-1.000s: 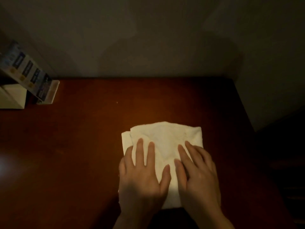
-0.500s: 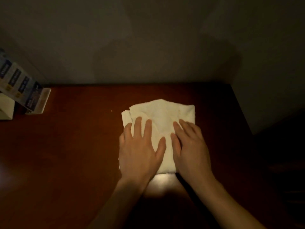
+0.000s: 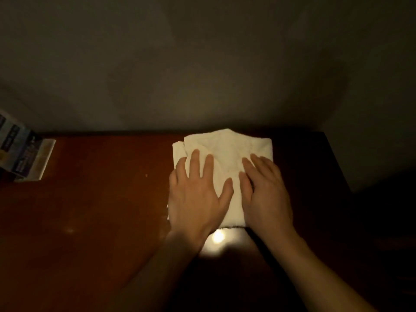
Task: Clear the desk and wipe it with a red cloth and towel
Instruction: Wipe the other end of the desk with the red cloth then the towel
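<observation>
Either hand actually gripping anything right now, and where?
No grip. Left hand and right hand lie flat, fingers straight, pressing the near half of the folded white towel onto the desk.

Perhaps a leaflet stand (image 3: 21,154), far left

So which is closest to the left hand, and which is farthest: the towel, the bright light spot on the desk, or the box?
From the left hand, in the head view:
1. Towel: right under the palm.
2. Bright light spot: just behind the wrist, toward the person.
3. Box: far off at the desk's left edge.
</observation>
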Demonstrator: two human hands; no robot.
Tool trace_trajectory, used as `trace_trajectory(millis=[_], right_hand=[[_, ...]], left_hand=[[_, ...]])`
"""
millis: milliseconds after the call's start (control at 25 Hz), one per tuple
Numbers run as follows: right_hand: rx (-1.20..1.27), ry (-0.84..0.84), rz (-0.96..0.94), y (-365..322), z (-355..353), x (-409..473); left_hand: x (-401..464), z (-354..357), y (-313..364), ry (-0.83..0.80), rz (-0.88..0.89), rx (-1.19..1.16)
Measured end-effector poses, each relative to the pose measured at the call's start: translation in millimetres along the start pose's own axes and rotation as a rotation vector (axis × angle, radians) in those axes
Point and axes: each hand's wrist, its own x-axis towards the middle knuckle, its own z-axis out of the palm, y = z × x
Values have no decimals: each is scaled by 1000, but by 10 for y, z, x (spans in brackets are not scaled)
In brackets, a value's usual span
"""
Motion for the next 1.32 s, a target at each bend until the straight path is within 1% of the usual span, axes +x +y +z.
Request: trace_trajectory(millis=[80, 160, 320, 440, 520, 600, 680, 800, 840, 920, 1000, 1080, 1200, 1320], right_hand=[[36, -5, 16, 16, 22, 283], [44, -12, 16, 7, 34, 385], [54, -16, 37, 102, -100, 22], [-25, 68, -78, 277, -281, -380], [13, 85, -75, 360, -302, -440], [34, 113, -109, 439, -280, -272], [10, 137, -186, 566, -221, 119], [80, -20, -11, 708, -201, 633], [90, -45, 6, 751, -179, 688], [120, -61, -4, 760, -221, 613], [126, -72, 16, 778, -320, 337], [137, -46, 20, 822, -437, -37], [86, 9, -31, 855, -556, -487], [81, 46, -44, 912, -487, -240]], left_hand=[[288, 23, 31, 34, 15, -8], [396, 43, 49, 44, 18, 0], [66, 19, 131, 15, 43, -3], [-345, 7, 245, -33, 131, -44], [-475, 28, 284, -58, 138, -19], [-315, 54, 355, -28, 101, -2], [29, 86, 509, 19, 93, 8], [541, 121, 709, 20, 70, -13], [602, 142, 745, 25, 60, -10], [511, 157, 771, 41, 50, 13], [241, 152, 799, 48, 53, -15], [-111, 135, 828, 32, 76, -35], [-525, 125, 857, 4, 143, -9], [-309, 171, 887, 19, 128, -14]])
